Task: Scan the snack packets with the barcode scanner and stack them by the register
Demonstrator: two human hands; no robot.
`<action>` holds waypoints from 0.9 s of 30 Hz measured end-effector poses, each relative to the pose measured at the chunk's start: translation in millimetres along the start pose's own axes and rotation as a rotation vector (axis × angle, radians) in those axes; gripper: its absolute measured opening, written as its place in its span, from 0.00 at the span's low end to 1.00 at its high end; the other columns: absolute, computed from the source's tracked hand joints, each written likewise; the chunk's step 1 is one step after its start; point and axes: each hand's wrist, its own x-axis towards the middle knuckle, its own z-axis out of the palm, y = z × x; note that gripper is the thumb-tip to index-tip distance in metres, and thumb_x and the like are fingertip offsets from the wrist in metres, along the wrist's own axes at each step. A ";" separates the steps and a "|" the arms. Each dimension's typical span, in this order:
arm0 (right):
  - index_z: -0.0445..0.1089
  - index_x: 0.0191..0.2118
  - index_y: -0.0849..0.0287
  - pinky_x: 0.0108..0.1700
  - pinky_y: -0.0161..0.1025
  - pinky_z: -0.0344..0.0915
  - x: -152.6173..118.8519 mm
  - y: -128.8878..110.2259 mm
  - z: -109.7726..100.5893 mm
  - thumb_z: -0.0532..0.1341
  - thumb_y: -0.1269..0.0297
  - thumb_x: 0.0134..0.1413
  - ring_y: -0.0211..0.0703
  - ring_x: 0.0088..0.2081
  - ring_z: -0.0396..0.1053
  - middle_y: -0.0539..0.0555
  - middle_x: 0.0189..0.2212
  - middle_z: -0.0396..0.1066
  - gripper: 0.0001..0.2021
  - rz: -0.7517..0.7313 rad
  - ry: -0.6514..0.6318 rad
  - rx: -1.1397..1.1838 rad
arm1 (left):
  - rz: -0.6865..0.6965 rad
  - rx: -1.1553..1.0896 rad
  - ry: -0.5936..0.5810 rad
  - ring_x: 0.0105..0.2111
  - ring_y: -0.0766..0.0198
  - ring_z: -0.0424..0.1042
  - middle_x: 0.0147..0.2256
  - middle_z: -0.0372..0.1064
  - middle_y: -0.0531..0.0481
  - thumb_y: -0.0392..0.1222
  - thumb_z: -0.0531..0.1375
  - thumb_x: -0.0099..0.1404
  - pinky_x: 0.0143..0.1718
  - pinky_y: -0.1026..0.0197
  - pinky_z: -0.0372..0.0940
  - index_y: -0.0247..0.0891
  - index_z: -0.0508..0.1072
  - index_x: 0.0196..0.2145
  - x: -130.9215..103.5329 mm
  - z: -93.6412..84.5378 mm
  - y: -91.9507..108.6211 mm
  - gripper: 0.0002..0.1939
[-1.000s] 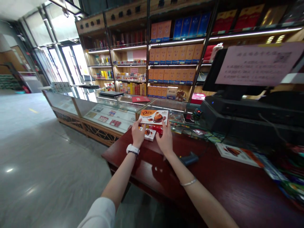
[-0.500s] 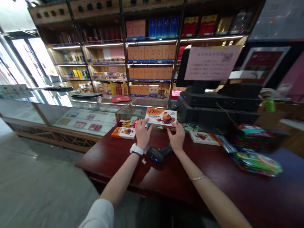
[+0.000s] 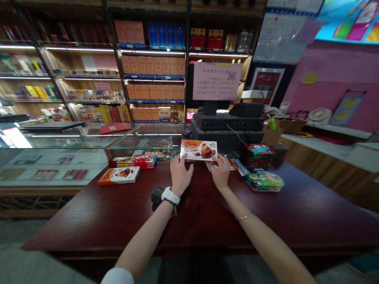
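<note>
Both hands hold up an orange and white Dove chocolate box (image 3: 197, 150) above the dark red desk. My left hand (image 3: 179, 175) grips its left end, with a white watch on that wrist. At the lower right corner, my right hand (image 3: 220, 172) pinches the box between thumb and fingers. Behind that hand lies another Dove box (image 3: 231, 164), partly covered. A third chocolate box (image 3: 119, 175) rests flat on the desk to the left. Partly hidden by my left wrist is a black barcode scanner (image 3: 157, 195).
Red snack packs (image 3: 142, 160) are stacked beside the left box. Green snack packets (image 3: 264, 181) and a red pile (image 3: 259, 154) lie to the right. A monitor (image 3: 216, 85) on a black cash drawer (image 3: 227, 132) stands behind, beside a glass display case (image 3: 148, 136).
The view has turned to the right. The held box now hangs in front of the right-hand Dove box, and my left wrist has come over the scanner.
</note>
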 end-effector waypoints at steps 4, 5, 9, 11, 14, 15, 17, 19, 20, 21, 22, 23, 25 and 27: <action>0.73 0.44 0.58 0.60 0.60 0.57 1.3 24.3 -6.1 0.59 0.60 0.60 0.51 0.53 0.67 0.62 0.47 0.72 0.11 0.004 0.015 -0.049 | -0.042 -0.128 0.014 0.63 0.46 0.55 0.61 0.56 0.38 0.36 0.60 0.62 0.63 0.39 0.51 0.42 0.65 0.55 -7.5 36.7 16.9 0.23; 0.73 0.44 0.58 0.60 0.59 0.57 1.4 28.8 -7.2 0.59 0.60 0.60 0.51 0.53 0.67 0.62 0.47 0.72 0.11 0.010 0.021 -0.061 | -0.052 -0.157 0.030 0.64 0.47 0.54 0.62 0.54 0.38 0.35 0.59 0.62 0.64 0.39 0.51 0.41 0.65 0.55 -8.4 45.2 19.3 0.23; 0.72 0.43 0.58 0.60 0.59 0.57 -1.4 38.8 -11.1 0.59 0.60 0.60 0.51 0.52 0.68 0.61 0.47 0.72 0.10 0.019 0.039 -0.092 | -0.043 -0.231 0.054 0.65 0.49 0.53 0.63 0.52 0.39 0.32 0.57 0.62 0.64 0.41 0.51 0.42 0.65 0.54 -12.5 68.0 14.9 0.22; 0.72 0.44 0.58 0.60 0.59 0.57 -4.0 38.5 -12.2 0.60 0.60 0.60 0.51 0.52 0.67 0.61 0.47 0.72 0.10 -0.003 0.033 -0.092 | -0.034 -0.247 0.038 0.64 0.51 0.55 0.62 0.54 0.39 0.31 0.56 0.61 0.64 0.42 0.54 0.42 0.64 0.55 -15.9 71.6 6.1 0.24; 0.73 0.44 0.58 0.60 0.59 0.57 -7.7 32.8 -12.3 0.60 0.62 0.60 0.51 0.53 0.67 0.61 0.47 0.72 0.10 -0.031 0.014 -0.090 | -0.055 -0.242 0.044 0.63 0.51 0.56 0.62 0.54 0.39 0.30 0.56 0.60 0.64 0.44 0.55 0.41 0.63 0.56 -22.0 71.3 -6.9 0.26; 0.73 0.44 0.58 0.60 0.59 0.57 -8.7 30.5 -12.2 0.60 0.62 0.60 0.51 0.52 0.67 0.61 0.47 0.72 0.10 -0.029 0.004 -0.090 | -0.061 -0.240 0.048 0.64 0.51 0.56 0.62 0.54 0.39 0.30 0.56 0.60 0.64 0.44 0.55 0.41 0.63 0.56 -23.6 70.8 -9.9 0.26; 0.73 0.44 0.57 0.59 0.58 0.59 -9.8 27.3 -12.0 0.60 0.62 0.59 0.51 0.52 0.68 0.61 0.47 0.72 0.09 -0.010 -0.018 -0.091 | -0.072 -0.233 0.056 0.63 0.52 0.56 0.61 0.55 0.41 0.29 0.56 0.59 0.64 0.45 0.56 0.42 0.64 0.56 -25.1 70.7 -13.8 0.26; 0.74 0.43 0.57 0.58 0.57 0.61 -10.0 27.1 -12.2 0.61 0.62 0.59 0.51 0.51 0.69 0.61 0.46 0.72 0.09 0.002 -0.028 -0.093 | -0.076 -0.224 0.062 0.63 0.52 0.58 0.60 0.57 0.41 0.28 0.56 0.59 0.63 0.45 0.56 0.43 0.65 0.54 -23.7 71.9 -16.0 0.25; 0.74 0.43 0.58 0.58 0.57 0.61 -9.9 28.3 -12.4 0.61 0.62 0.59 0.51 0.51 0.69 0.61 0.46 0.72 0.09 0.003 -0.025 -0.098 | -0.072 -0.221 0.062 0.62 0.52 0.58 0.60 0.58 0.41 0.28 0.55 0.59 0.63 0.46 0.57 0.43 0.66 0.53 -22.0 72.7 -17.1 0.25; 0.74 0.43 0.58 0.58 0.57 0.60 -9.6 30.0 -12.6 0.61 0.62 0.59 0.51 0.51 0.69 0.60 0.45 0.73 0.09 0.005 -0.020 -0.107 | -0.062 -0.219 0.060 0.61 0.52 0.59 0.59 0.59 0.41 0.28 0.55 0.60 0.62 0.46 0.58 0.42 0.67 0.53 -19.6 73.3 -18.3 0.24; 0.74 0.43 0.58 0.59 0.57 0.59 -9.2 32.1 -12.8 0.62 0.62 0.58 0.51 0.51 0.69 0.60 0.45 0.73 0.09 0.010 -0.016 -0.116 | -0.050 -0.217 0.062 0.60 0.53 0.60 0.58 0.60 0.41 0.28 0.55 0.60 0.62 0.46 0.59 0.42 0.68 0.52 -16.8 73.6 -19.9 0.23; 0.75 0.43 0.57 0.60 0.57 0.58 -8.8 34.4 -13.2 0.62 0.63 0.58 0.51 0.51 0.69 0.59 0.45 0.73 0.09 0.016 -0.016 -0.124 | -0.035 -0.217 0.066 0.59 0.53 0.62 0.57 0.61 0.41 0.28 0.55 0.60 0.61 0.47 0.59 0.42 0.69 0.51 -13.6 73.3 -21.8 0.21; 0.75 0.43 0.57 0.61 0.57 0.56 -7.9 38.2 -14.1 0.62 0.63 0.58 0.50 0.50 0.69 0.59 0.45 0.74 0.09 0.032 -0.026 -0.132 | -0.002 -0.221 0.083 0.56 0.54 0.64 0.53 0.65 0.42 0.29 0.55 0.62 0.59 0.48 0.61 0.41 0.70 0.49 -6.8 71.1 -26.6 0.19; 0.75 0.44 0.56 0.61 0.57 0.55 -6.9 40.3 -15.5 0.61 0.63 0.59 0.49 0.50 0.69 0.59 0.45 0.75 0.09 0.035 -0.041 -0.127 | 0.032 -0.230 0.095 0.52 0.55 0.66 0.49 0.66 0.43 0.32 0.55 0.64 0.57 0.49 0.62 0.41 0.71 0.48 -1.0 67.2 -32.2 0.15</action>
